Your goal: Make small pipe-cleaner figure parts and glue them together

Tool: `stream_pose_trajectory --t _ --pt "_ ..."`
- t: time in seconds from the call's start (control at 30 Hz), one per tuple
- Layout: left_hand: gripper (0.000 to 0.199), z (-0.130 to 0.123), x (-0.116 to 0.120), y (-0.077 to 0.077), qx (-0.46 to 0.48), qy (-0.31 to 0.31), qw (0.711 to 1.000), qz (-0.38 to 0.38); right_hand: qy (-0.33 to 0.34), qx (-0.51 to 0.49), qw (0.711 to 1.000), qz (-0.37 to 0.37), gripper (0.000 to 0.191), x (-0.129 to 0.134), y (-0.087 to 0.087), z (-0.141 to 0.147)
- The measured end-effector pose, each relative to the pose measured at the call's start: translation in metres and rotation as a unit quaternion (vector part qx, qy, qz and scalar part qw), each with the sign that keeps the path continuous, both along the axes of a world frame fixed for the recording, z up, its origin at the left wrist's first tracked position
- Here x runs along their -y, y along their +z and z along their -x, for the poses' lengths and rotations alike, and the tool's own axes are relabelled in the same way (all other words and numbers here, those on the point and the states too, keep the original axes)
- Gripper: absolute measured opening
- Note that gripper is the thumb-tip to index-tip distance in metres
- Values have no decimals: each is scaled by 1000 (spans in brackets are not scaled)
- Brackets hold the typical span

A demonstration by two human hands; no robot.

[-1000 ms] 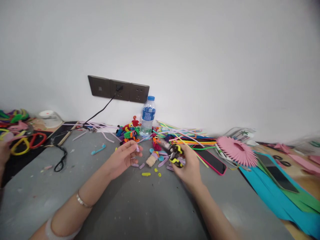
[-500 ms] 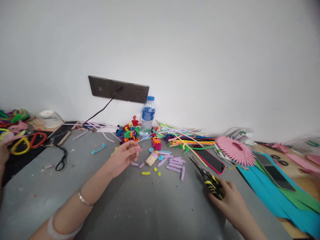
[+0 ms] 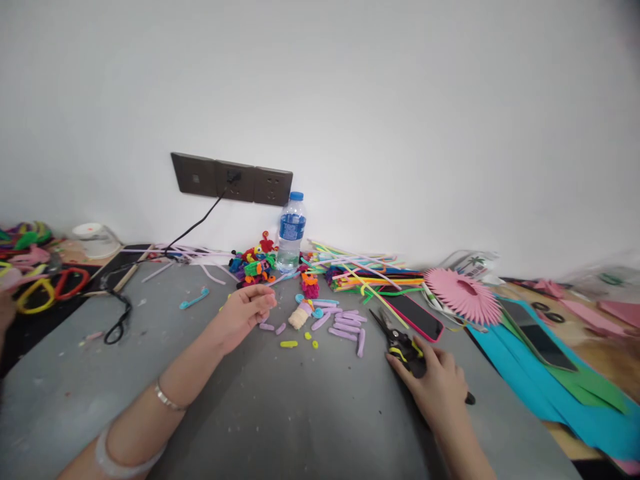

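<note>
Pliers (image 3: 399, 339) swung off lilac pieces (image 3: 345, 327), now lowered to their right, leaving pieces unobstructed. Right hand (image 3: 436, 377): fingers curled round pliers. Left hand (image 3: 245, 319), left of pieces: thumb and fingertips pressed together; we cannot tell whether anything pinched.

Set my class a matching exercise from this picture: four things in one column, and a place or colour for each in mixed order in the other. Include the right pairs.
Column one
1. Black-and-yellow cutters
2. Water bottle
3. Cluster of lilac pieces
4. Round pleated piece

Column two
A. Between the cream-coloured bundle and the cutters
B. Pink
C. At the right hand
D. Upright near the wall

Pairs: 1-C, 2-D, 3-A, 4-B
</note>
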State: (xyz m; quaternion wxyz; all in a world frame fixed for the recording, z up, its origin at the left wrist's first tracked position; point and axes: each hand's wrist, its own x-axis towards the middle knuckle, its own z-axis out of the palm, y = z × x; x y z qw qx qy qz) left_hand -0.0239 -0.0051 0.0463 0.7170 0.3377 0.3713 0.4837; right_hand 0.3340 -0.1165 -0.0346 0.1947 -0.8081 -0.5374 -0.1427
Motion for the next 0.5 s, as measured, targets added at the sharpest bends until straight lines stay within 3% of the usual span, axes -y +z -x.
stream_pose_trajectory --t 0.1,0.17,0.27,0.3,0.33,0.4,0.47,0.5 --pt "33 1 0 -1 -12 -1 1000 -4 42 -17 996 -79 53 -9 10 18" --pt "32 1 -1 -2 -21 -4 1000 -9 109 -74 982 -136 43 -15 25 37" --pt "32 2 -3 -2 -33 0 999 -18 264 -264 918 -131 29 -18 61 71" --pt "32 3 -3 -2 -35 4 999 -22 319 -350 876 -89 25 -17 76 83" --pt "32 3 -3 -2 -38 8 999 -24 381 -437 815 -13 26 -15 91 94" --pt "32 3 -3 -1 -38 14 999 -30 502 -554 653 121 32 -12 120 114" --pt "32 3 -3 -1 -31 20 999 -36 601 -566 507 249 41 -19 138 130" --pt "32 4 -4 -2 -28 23 999 -39 632 -543 473 287 47 -27 142 137"
